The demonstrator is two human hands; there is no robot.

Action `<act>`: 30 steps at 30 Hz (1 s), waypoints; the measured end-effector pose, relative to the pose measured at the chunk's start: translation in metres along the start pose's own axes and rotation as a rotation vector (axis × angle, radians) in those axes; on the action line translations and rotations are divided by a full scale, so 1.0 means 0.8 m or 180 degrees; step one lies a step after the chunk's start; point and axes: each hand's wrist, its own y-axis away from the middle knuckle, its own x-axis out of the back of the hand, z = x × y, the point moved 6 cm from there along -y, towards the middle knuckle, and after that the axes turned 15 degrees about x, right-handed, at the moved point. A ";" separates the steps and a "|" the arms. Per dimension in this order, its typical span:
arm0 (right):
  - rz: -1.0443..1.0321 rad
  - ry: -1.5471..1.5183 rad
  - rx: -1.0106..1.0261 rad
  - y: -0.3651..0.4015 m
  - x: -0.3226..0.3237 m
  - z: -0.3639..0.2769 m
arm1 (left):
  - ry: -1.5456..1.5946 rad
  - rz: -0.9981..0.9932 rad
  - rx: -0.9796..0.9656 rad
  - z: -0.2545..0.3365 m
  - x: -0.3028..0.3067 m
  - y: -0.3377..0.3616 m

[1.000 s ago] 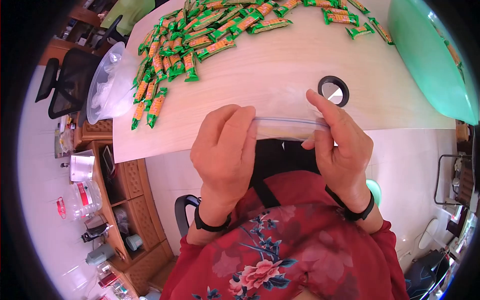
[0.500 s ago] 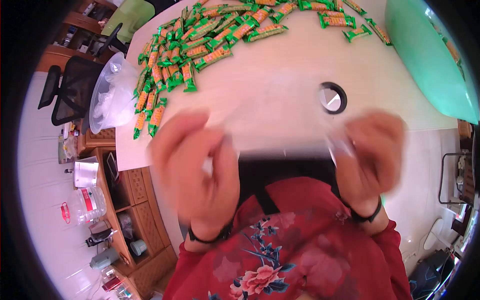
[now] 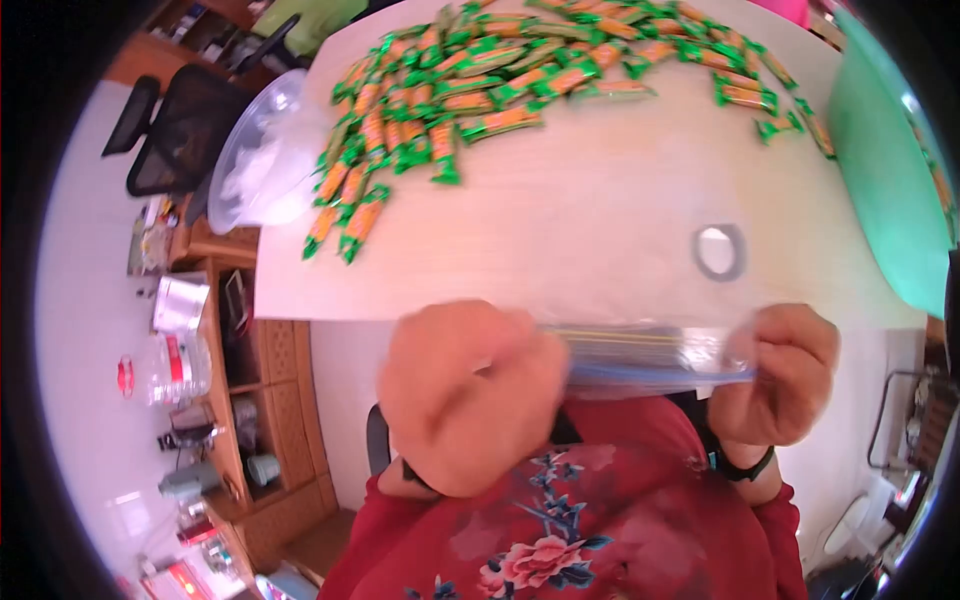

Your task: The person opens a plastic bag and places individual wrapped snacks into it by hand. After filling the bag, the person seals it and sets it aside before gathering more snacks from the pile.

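Note:
A clear zip-lock bag (image 3: 650, 350) stretches between my two hands at the front edge of the table, its blue closure strip facing me. My left hand (image 3: 475, 395), blurred by motion, is closed at the bag's left end. At the other end, my right hand (image 3: 775, 375) pinches the bag's corner between thumb and fingers. Just beyond the bag lies a dark-rimmed ring (image 3: 742, 255) with a pale middle. Farther back, many snack packets (image 3: 490, 85) in green and orange wrappers are heaped across the table. Motion blurs the bag's far part.
To the left stands a clear plastic tub (image 3: 225, 165) with crumpled clear plastic in it. A large pale green container (image 3: 890, 170) is at the table's right edge. A black mesh chair (image 3: 190, 130) and a wooden cabinet (image 3: 285, 430) are on the left.
Both hands have come down and nearer my body with the bag, whose blue strip now shows. My left hand has shifted right. The camera view has moved too.

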 end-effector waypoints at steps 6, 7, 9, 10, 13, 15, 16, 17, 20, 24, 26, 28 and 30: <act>-0.1305 0.0705 -0.0836 0.059 -0.040 0.062 | 0.0038 -0.1035 0.0519 -0.069 -0.057 0.018; -0.1228 0.0802 -0.0948 0.058 -0.041 0.064 | 0.0001 -0.1076 0.0578 -0.072 -0.048 0.022; -0.1258 0.0803 -0.1026 0.057 -0.045 0.065 | -0.0201 -0.0537 0.0640 -0.085 -0.015 0.005; -0.1285 0.0867 -0.1097 0.056 -0.043 0.067 | -0.0803 -0.0180 0.0624 -0.098 0.006 -0.001; -0.1248 0.0943 -0.0930 0.051 -0.045 0.063 | -0.2162 0.0187 0.0724 -0.153 0.048 -0.009; -0.1257 0.1052 -0.0956 0.053 -0.043 0.063 | -0.2547 0.0003 0.1011 -0.194 0.062 0.003; -0.1221 0.1015 -0.0877 0.054 -0.044 0.063 | -0.2477 -0.0048 0.0997 -0.201 0.061 0.008; -0.1178 0.0962 -0.0793 0.055 -0.045 0.063 | -0.2441 -0.0056 0.1111 -0.207 0.063 0.012; -0.1136 0.0954 -0.0725 0.053 -0.046 0.062 | -0.2390 -0.0070 0.1280 -0.204 0.058 0.020; -0.1084 0.1022 -0.0749 0.057 -0.042 0.059 | -0.2312 0.0034 0.1292 -0.202 0.055 0.023; -0.1128 0.1085 -0.0739 0.057 -0.040 0.059 | -0.2196 0.0090 0.1291 -0.199 0.052 0.023; -0.1081 0.1075 -0.0758 0.058 -0.039 0.059 | -0.1705 0.0240 0.1355 -0.188 0.049 0.026; -0.1052 0.1053 -0.0798 0.060 -0.039 0.060 | -0.0880 0.0435 0.1742 -0.173 0.048 0.034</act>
